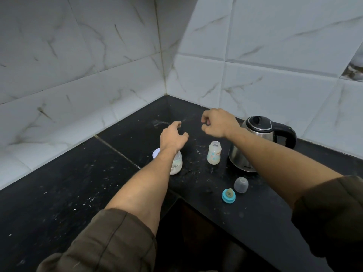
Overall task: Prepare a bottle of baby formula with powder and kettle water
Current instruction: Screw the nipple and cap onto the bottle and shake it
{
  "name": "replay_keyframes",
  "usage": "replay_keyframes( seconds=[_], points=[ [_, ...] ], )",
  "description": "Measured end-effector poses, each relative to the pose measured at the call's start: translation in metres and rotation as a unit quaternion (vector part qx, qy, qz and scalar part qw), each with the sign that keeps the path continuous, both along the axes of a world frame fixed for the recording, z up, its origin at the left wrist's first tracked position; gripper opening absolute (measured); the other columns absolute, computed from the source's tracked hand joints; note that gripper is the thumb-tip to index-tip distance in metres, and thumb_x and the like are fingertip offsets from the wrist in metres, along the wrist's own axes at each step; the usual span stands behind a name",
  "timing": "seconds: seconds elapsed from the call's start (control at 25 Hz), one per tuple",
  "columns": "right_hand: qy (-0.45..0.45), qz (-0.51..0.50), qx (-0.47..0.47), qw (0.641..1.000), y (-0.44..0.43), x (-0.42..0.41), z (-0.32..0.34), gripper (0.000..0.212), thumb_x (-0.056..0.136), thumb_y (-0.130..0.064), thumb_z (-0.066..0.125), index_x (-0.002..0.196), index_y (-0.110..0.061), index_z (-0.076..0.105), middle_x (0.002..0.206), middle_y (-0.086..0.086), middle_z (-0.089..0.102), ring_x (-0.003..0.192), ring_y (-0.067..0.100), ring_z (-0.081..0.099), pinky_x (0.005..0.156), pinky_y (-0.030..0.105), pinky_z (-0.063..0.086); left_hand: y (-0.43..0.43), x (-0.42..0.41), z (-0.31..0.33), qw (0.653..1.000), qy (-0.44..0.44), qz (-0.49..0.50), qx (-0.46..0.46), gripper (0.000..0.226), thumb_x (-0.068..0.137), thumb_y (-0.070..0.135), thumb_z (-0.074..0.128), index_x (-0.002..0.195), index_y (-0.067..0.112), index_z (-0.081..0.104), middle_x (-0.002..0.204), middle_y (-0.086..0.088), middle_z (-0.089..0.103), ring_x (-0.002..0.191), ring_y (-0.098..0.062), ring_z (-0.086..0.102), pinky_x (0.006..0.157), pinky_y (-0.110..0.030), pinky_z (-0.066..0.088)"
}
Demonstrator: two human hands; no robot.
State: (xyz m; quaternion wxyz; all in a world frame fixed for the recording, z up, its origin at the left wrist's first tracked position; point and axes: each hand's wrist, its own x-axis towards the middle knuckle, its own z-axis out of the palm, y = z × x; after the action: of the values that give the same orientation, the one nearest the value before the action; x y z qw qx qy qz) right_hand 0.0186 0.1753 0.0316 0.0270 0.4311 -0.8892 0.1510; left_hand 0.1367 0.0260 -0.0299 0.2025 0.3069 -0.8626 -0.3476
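White marble-veined wall tiles (82, 61) are meeting in a corner above a black speckled stone counter (59, 193), which is wrapping around it under dim light.

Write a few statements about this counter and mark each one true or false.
1. The bottle stands upright with no teat on it. True.
2. The kettle has its lid open. False: the lid is shut.
3. The teat ring lies on the counter beside the clear cap. True.
4. The right hand grips the kettle's handle. False: it hangs over the counter, fingers curled, holding nothing.
5. The left hand holds the bottle. False: it is apart from the bottle and holds nothing.
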Motion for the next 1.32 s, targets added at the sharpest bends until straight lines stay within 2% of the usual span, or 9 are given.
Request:
replay_keyframes(
  seconds=[0.12, 0.28, 0.44, 0.6, 0.76, 1.0, 1.12, 1.2, 1.32],
  points=[
    [-0.014, 0.002, 0.036, 0.999, -0.003, 0.008, -0.009, 0.011, 0.086, -0.030, 0.063, 0.096, -0.029, 0.067, 0.095, -0.009, 0.064, 0.099, 0.024, 0.064, 0.085, 0.038, 0.054, -0.003, 0.006, -0.003, 1.000, -0.013, -0.005, -0.019, 0.058, 0.091, 0.027, 0.068, 0.147, 0.021, 0.055, 0.141, 0.006, 0.064, 0.127, -0.020, 0.061, 0.106, -0.032, 0.043],
    [-0.020, -0.006, 0.087, 0.996, 0.001, 0.012, -0.023, 0.016, 0.085, -0.030, 0.062, 0.099, -0.031, 0.070, 0.102, -0.007, 0.071, 0.100, 0.024, 0.065, 0.082, 0.036, 0.053, -0.006, 0.008, -0.011, 0.998, -0.043, -0.019, -0.042, 0.056, 0.092, 0.028, 0.067, 0.146, 0.022, 0.056, 0.137, 0.003, 0.067, 0.123, -0.023, 0.063, 0.103, -0.035, 0.046],
    [-0.021, -0.014, 0.111, 0.994, 0.011, 0.014, -0.036, 0.015, 0.087, -0.028, 0.061, 0.098, -0.029, 0.070, 0.103, -0.007, 0.070, 0.101, 0.025, 0.064, 0.081, 0.036, 0.054, -0.004, 0.011, -0.019, 0.995, -0.067, -0.041, -0.060, 0.055, 0.094, 0.029, 0.066, 0.147, 0.021, 0.055, 0.136, 0.001, 0.068, 0.126, -0.025, 0.062, 0.103, -0.036, 0.047],
    [-0.020, -0.010, 0.163, 0.986, 0.028, 0.013, -0.046, 0.018, 0.088, -0.034, 0.064, 0.104, -0.029, 0.071, 0.105, -0.005, 0.069, 0.101, 0.025, 0.064, 0.082, 0.037, 0.054, 0.004, 0.006, -0.024, 0.991, -0.068, -0.072, -0.085, 0.054, 0.094, 0.028, 0.063, 0.147, 0.019, 0.054, 0.139, 0.000, 0.066, 0.127, -0.026, 0.060, 0.105, -0.038, 0.047],
    [-0.046, -0.004, 0.185, 0.982, 0.042, 0.012, -0.054, 0.018, 0.089, -0.034, 0.066, 0.106, -0.029, 0.069, 0.096, -0.009, 0.063, 0.095, 0.020, 0.062, 0.076, 0.034, 0.050, 0.021, -0.010, -0.027, 0.991, -0.057, -0.098, -0.072, 0.053, 0.094, 0.028, 0.064, 0.146, 0.019, 0.055, 0.140, 0.000, 0.065, 0.129, -0.025, 0.059, 0.109, -0.038, 0.044],
    [-0.058, 0.000, 0.209, 0.976, 0.050, 0.012, -0.064, 0.018, 0.089, -0.036, 0.070, 0.106, -0.030, 0.069, 0.105, -0.003, 0.069, 0.092, 0.019, 0.061, 0.081, 0.037, 0.056, 0.033, -0.018, -0.032, 0.992, -0.054, -0.096, -0.057, 0.052, 0.094, 0.028, 0.066, 0.145, 0.019, 0.056, 0.138, 0.000, 0.066, 0.127, -0.026, 0.060, 0.107, -0.037, 0.045],
    [-0.107, 0.012, 0.242, 0.964, 0.056, 0.012, -0.070, 0.019, 0.084, -0.037, 0.076, 0.101, -0.032, 0.070, 0.104, -0.003, 0.071, 0.096, 0.020, 0.066, 0.088, 0.038, 0.058, 0.039, -0.023, -0.038, 0.992, -0.061, -0.097, -0.042, 0.053, 0.094, 0.029, 0.067, 0.145, 0.021, 0.056, 0.136, 0.002, 0.067, 0.126, -0.025, 0.060, 0.104, -0.035, 0.045],
    [-0.155, 0.022, 0.276, 0.948, 0.058, 0.013, -0.076, 0.019, 0.079, -0.038, 0.082, 0.092, -0.031, 0.070, 0.098, -0.003, 0.072, 0.092, 0.021, 0.070, 0.087, 0.040, 0.061, 0.043, -0.026, -0.043, 0.992, -0.070, -0.101, -0.036, 0.054, 0.093, 0.030, 0.067, 0.144, 0.022, 0.055, 0.136, 0.003, 0.067, 0.126, -0.025, 0.060, 0.103, -0.036, 0.046],
    [-0.199, 0.037, 0.316, 0.927, 0.062, 0.019, -0.082, 0.024, 0.075, -0.038, 0.087, 0.092, -0.028, 0.073, 0.093, -0.002, 0.073, 0.087, 0.021, 0.071, 0.082, 0.041, 0.064, 0.050, -0.031, -0.046, 0.991, -0.079, -0.107, -0.030, 0.056, 0.093, 0.030, 0.068, 0.146, 0.021, 0.054, 0.140, 0.003, 0.065, 0.129, -0.024, 0.058, 0.103, -0.034, 0.045]
  ],
)
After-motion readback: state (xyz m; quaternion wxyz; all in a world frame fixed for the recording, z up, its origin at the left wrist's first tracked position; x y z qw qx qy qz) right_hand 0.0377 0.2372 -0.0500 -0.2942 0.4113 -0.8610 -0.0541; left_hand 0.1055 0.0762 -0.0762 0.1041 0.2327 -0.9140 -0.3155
